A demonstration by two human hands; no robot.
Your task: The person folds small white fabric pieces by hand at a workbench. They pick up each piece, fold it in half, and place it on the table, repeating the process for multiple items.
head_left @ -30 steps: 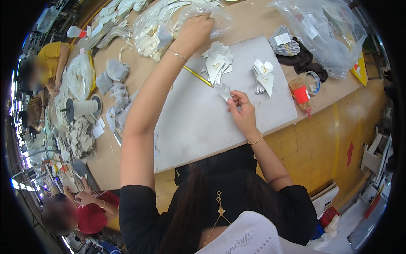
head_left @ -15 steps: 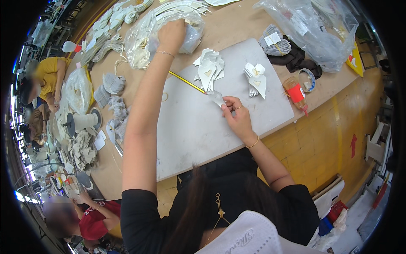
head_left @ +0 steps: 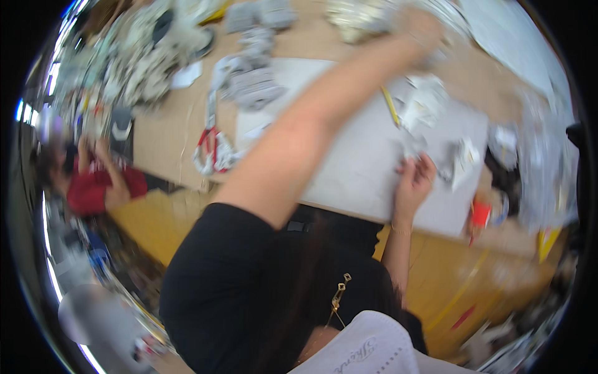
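Note:
My left hand (head_left: 427, 31) reaches far across the table to the clear plastic bag of cream pieces (head_left: 358, 22); its fingers are smeared by motion. Over the white board (head_left: 349, 168), my right hand (head_left: 414, 184) pinches a small whitish cut piece (head_left: 411, 146), itself blurred. Just beyond that piece lies a loose pile of white cut pieces (head_left: 427, 103), with a yellow pencil (head_left: 390, 106) beside it. A second stack of white pieces (head_left: 464, 163) is to the right of my right hand.
Red-handled scissors (head_left: 213, 146) and grey bundles (head_left: 254, 87) lie left of my left arm. A red-labelled bottle (head_left: 480, 214) is at the board's right edge, near dark cloth and a large plastic bag (head_left: 542, 162). A person in red (head_left: 103, 187) works at far left.
The whole view has swung left, bringing the scissors into sight and blurring the picture. My left hand stays around the plastic bag; my right hand still holds the small piece near the pile.

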